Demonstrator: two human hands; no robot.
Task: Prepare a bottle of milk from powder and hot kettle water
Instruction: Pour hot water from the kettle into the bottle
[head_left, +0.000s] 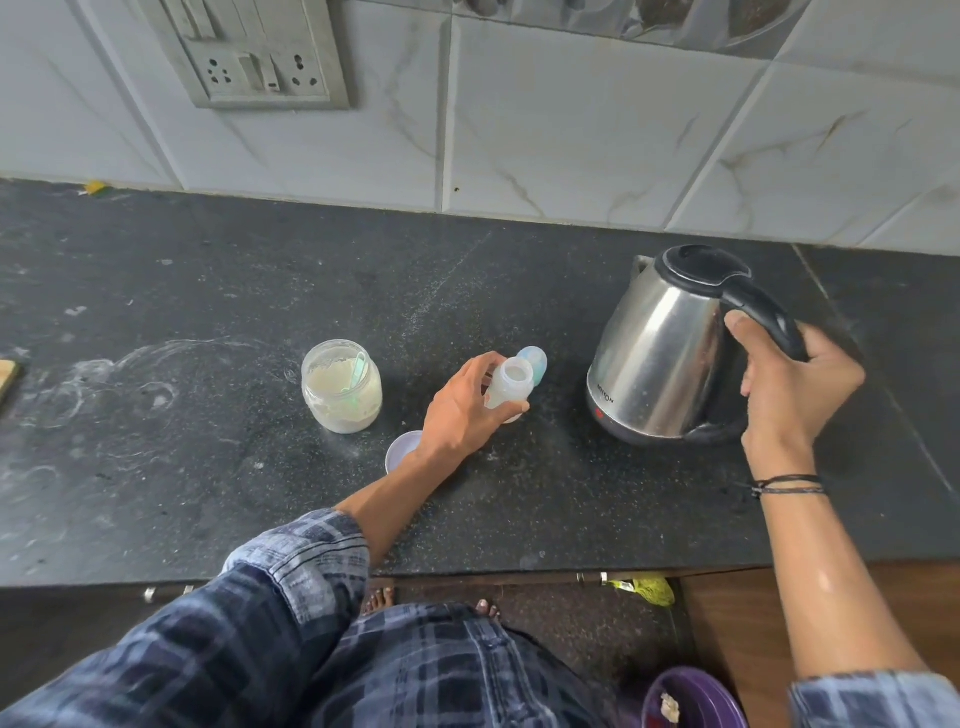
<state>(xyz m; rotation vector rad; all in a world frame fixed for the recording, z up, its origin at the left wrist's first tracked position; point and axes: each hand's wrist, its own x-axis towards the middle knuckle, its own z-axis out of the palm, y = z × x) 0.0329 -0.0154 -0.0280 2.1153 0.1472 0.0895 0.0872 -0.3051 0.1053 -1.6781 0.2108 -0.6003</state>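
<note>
Grips the uncapped baby bottle (511, 387) with the left hand (462, 410), fingers and thumb curled round its body, low over the dark bench (208, 291) between the powder jar (342, 387) and the steel kettle (660, 353); cannot tell if resting on the bench or lifted. Wraps the right hand (795, 384) round the black handle (769, 322) of the upright, lidded steel kettle; pale-blue teat cap (536, 361) just behind the baby bottle.
</note>
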